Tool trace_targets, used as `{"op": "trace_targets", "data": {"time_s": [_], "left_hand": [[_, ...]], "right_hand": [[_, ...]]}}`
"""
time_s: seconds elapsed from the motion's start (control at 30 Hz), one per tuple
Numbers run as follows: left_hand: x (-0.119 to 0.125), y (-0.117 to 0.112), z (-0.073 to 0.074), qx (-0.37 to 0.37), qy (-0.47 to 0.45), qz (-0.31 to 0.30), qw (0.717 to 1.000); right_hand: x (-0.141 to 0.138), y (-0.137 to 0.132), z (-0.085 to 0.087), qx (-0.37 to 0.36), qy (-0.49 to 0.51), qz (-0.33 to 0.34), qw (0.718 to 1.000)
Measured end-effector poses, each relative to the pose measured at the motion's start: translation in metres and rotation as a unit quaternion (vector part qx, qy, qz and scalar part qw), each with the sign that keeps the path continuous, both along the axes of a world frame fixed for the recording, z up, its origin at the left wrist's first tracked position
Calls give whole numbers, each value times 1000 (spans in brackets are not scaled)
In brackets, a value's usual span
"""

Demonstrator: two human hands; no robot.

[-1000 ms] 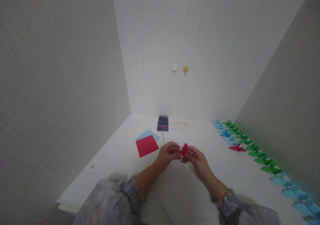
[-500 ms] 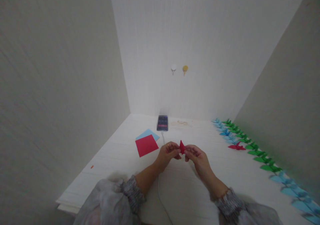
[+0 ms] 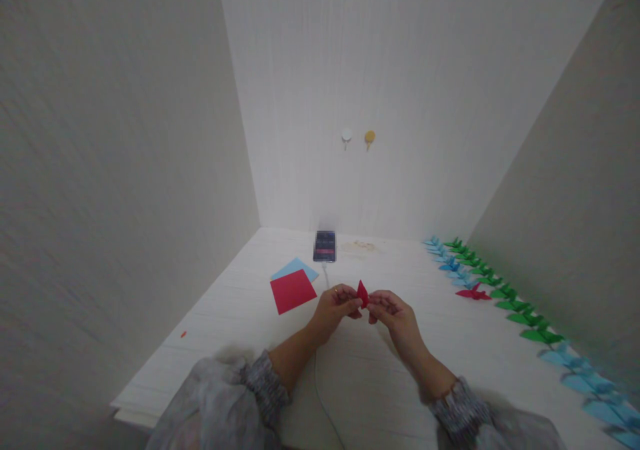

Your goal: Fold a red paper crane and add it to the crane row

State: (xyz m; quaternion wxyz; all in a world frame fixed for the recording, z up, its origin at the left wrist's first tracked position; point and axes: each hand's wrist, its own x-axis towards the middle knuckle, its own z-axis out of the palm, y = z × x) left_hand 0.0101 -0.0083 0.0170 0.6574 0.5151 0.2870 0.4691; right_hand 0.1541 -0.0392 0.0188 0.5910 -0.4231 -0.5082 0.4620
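A small folded red paper piece (image 3: pixel 363 293) is held just above the white table (image 3: pixel 240 317), pinched from both sides. My left hand (image 3: pixel 334 309), with a ring on one finger, grips its left side. My right hand (image 3: pixel 395 317) grips its right side with closed fingertips. The paper's point sticks up between the two hands.
A red paper square (image 3: pixel 293 291) lies on a light blue sheet (image 3: pixel 295 268) to the left. A phone (image 3: pixel 325 246) with a white cable (image 3: pixel 320 383) stands at the back. Rows of blue, green and one red folded paper cranes (image 3: pixel 473 294) line the right wall.
The red paper piece has been folded narrower and turned more upright between my fingers. Both hands have shifted slightly up and left.
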Motion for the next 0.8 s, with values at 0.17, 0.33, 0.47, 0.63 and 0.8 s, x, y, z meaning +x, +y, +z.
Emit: {"op": "trace_targets", "data": {"time_s": [0.17, 0.33, 0.47, 0.63, 0.8], "left_hand": [[1, 1, -1, -5, 2, 14, 1000], [1, 2, -2, 4, 19, 31, 999], [0, 2, -1, 13, 10, 33, 999], [0, 1, 1, 6, 14, 28, 999], [0, 1, 1, 12, 30, 41, 999]], "right_hand": [[1, -1, -1, -24, -61, -2, 998], [2, 1, -5, -24, -69, 10, 997], [3, 1, -4, -22, -63, 20, 998], [4, -1, -1, 6, -78, 22, 997], [1, -2, 1, 4, -77, 35, 996]]}}
